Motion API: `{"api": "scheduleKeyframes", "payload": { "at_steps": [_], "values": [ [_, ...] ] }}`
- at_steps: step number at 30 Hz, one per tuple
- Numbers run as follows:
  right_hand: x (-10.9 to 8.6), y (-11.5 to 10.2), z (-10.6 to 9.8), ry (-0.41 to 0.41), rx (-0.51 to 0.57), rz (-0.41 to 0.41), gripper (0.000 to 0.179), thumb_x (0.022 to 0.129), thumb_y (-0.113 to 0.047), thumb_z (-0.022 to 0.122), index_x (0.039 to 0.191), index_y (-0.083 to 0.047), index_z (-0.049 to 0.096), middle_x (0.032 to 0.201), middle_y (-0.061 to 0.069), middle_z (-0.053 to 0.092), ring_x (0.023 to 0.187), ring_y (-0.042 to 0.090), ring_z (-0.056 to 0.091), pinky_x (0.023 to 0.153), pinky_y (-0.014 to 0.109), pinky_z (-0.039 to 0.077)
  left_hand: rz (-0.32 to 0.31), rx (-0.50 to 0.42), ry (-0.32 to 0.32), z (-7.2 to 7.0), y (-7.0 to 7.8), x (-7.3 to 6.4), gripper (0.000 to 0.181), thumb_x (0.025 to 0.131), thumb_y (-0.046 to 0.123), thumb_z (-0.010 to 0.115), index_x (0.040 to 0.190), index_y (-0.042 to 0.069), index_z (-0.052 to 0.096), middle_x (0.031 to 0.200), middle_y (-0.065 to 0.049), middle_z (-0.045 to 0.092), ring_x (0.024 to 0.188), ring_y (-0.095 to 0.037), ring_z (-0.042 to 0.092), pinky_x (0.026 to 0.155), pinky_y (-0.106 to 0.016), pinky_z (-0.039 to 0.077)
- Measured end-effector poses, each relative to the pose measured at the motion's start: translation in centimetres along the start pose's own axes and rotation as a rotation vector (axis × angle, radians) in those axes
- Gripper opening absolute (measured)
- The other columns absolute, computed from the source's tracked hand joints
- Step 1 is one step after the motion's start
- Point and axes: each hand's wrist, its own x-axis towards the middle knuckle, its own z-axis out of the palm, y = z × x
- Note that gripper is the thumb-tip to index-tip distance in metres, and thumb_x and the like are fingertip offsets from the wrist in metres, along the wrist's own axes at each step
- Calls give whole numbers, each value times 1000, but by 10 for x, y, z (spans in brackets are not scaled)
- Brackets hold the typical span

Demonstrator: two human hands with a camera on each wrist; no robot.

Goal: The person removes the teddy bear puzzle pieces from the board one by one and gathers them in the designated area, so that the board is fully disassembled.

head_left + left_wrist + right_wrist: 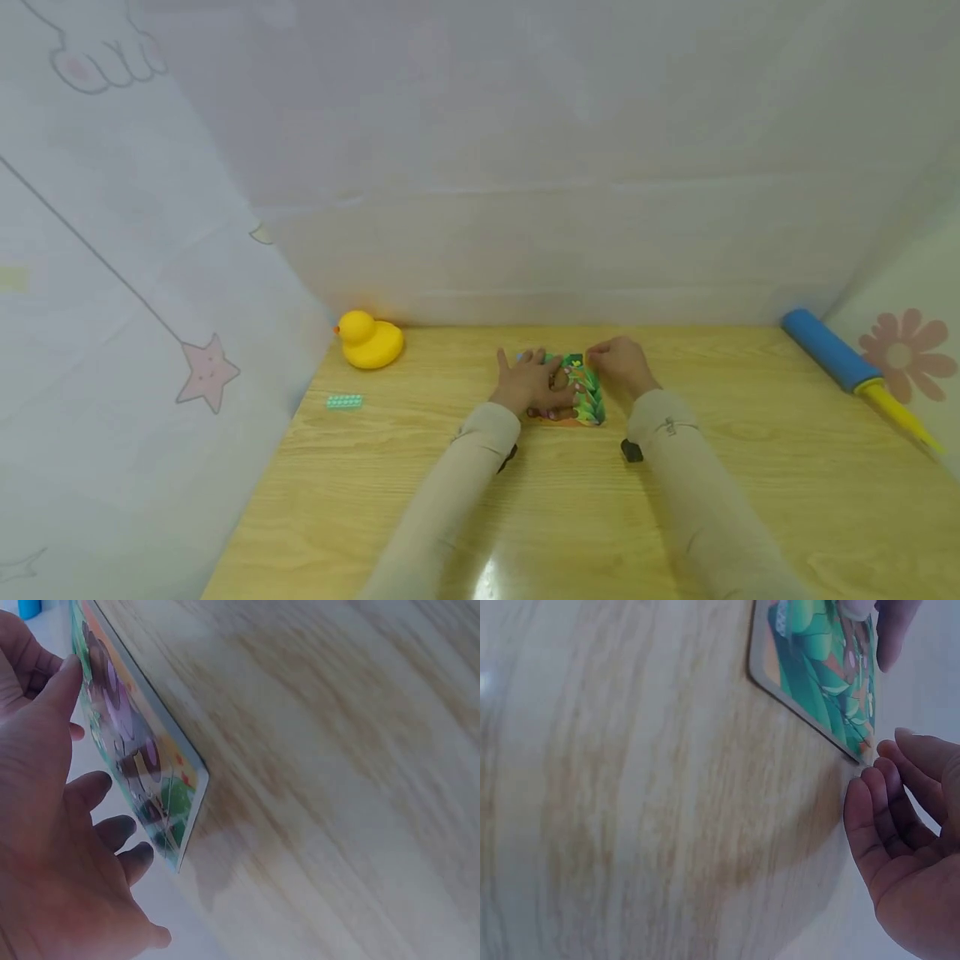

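Note:
A thin picture board (591,400) with rounded corners lies on the wooden table, printed with green leaves and cartoon animals. Shiny streaks cross its face in the left wrist view, like clear film. My left hand (531,385) rests spread over the board's left and middle part, hiding much of the picture. At its far right corner, my right hand (621,365) has thumb and fingers drawn together. The right wrist view shows those fingertips (871,778) right at the corner of the board (817,682), pinching it; exactly what lies between them is hidden.
A yellow toy duck (372,342) stands at the table's far left, with a small mint-green patterned block (344,402) nearer. A blue hand pump (832,350) with a yellow nozzle lies at the far right. Printed sheeting (480,250) rises behind the table.

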Motion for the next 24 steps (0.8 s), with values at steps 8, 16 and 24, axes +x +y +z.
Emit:
{"api": "scheduleKeyframes", "payload": {
  "at_steps": [8, 16, 24],
  "values": [
    [4, 4, 5, -1, -6, -2, 33, 102, -23, 56, 120, -1, 74, 132, 21, 67, 128, 45, 58, 108, 57, 46, -21, -6, 11, 3, 2, 0, 79, 92, 78, 44, 159, 39, 31, 169, 1, 25, 158, -22, 20, 120, -72, -7],
    [5, 0, 5, -12, -24, 0, 32, 102, -23, 56, 119, -2, 74, 133, 20, 67, 129, 44, 57, 108, 57, 46, -41, -1, 10, 2, 3, -1, 79, 92, 77, 47, 159, 39, 31, 169, 2, 26, 158, -22, 21, 121, -72, -2],
    [9, 1, 5, -20, -69, 19, 34, 103, -24, 56, 122, -3, 73, 135, 21, 65, 130, 44, 57, 108, 56, 47, -37, -4, 31, 3, 4, -1, 77, 92, 77, 47, 159, 40, 32, 169, 0, 27, 157, -23, 21, 121, -73, 1]
  ]
}}
